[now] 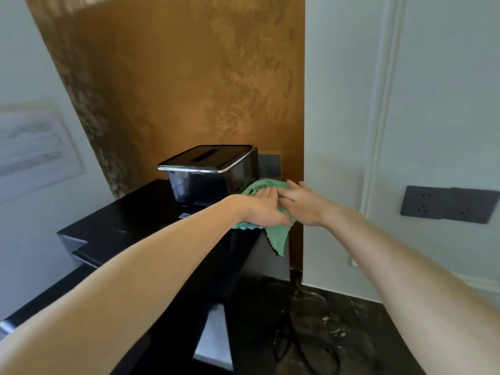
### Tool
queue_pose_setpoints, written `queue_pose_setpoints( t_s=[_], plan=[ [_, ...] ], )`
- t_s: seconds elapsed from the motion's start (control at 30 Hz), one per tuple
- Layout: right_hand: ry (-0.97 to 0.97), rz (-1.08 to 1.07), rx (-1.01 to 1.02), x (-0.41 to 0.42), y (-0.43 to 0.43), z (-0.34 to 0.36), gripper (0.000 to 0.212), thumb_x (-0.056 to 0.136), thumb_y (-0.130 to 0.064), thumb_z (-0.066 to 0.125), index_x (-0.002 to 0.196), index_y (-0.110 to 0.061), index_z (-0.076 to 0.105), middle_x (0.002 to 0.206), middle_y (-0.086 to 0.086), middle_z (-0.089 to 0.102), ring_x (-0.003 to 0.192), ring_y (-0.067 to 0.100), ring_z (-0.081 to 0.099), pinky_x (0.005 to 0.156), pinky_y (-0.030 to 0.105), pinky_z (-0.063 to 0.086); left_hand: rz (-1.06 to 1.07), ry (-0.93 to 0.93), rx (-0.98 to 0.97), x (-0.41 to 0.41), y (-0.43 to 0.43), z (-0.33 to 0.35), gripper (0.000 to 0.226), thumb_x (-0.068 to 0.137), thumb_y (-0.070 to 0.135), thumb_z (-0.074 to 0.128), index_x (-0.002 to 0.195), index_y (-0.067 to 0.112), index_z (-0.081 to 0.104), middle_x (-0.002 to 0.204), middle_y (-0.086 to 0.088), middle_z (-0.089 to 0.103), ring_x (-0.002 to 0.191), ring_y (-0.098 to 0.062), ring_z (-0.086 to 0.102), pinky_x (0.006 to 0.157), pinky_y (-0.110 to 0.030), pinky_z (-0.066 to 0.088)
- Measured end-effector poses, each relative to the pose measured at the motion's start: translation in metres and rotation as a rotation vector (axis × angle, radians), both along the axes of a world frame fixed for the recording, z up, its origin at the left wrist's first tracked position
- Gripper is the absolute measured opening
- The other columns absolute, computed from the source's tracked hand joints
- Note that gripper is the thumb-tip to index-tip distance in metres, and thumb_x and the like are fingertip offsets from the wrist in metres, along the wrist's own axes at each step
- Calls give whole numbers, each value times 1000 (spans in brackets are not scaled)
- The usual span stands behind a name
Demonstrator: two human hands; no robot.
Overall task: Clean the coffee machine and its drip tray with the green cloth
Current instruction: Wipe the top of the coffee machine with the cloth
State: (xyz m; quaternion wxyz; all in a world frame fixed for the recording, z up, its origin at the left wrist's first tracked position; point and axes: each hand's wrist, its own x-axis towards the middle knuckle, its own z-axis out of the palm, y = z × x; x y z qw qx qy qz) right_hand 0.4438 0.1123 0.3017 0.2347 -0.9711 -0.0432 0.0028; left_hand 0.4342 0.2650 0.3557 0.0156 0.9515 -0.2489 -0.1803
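Two bare hands are meeting on a green cloth at the back right corner of a black coffee machine's top. The left hand is lying flat on the cloth, palm down, fingers straight and close together, pressing the fabric against the machine. The right hand is resting just beside it, touching it, with its fingers stretched out nearly straight over the far edge of the cloth.

The cloth is lying bunched under both palms. One corner with a zigzag edge is hanging down over the machine's right side.

Just behind the hands, a dark see-through container with a glossy black lid is standing upright on the rear of the machine, and the cloth is touching its right side.

The machine is sitting on a dark marbled desk, where a black cable is looping beside the machine's base.

Behind everything, a gold-brown wall panel is rising, carrying a grey socket just behind the container. A wider grey socket plate is sitting on the pale wall to the right, and a framed picture is hanging on the left, blurred.
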Motion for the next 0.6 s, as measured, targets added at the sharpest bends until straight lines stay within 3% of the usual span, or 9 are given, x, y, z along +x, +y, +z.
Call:
queue_pose_setpoints(
  t_s=[0.3,0.6],
  plan=[
    [-30,-33,-124,-81,67,26,51,109,-23,26,160,-26,31,170,5,18,158,29,6,127,45,9,-101,-4,-64,-60,67,-1,105,99,63,49,161,12,-21,171,-4,-22,158,-20,-18,127,-42,-3],
    [44,-125,-195,-151,162,26,52,110,-31,20,161,-28,27,171,5,13,158,29,3,128,48,1,-235,-33,-115,-117,163,0,105,97,72,43,162,14,-15,173,-3,-14,159,-21,-12,127,-44,-1]
  ],
)
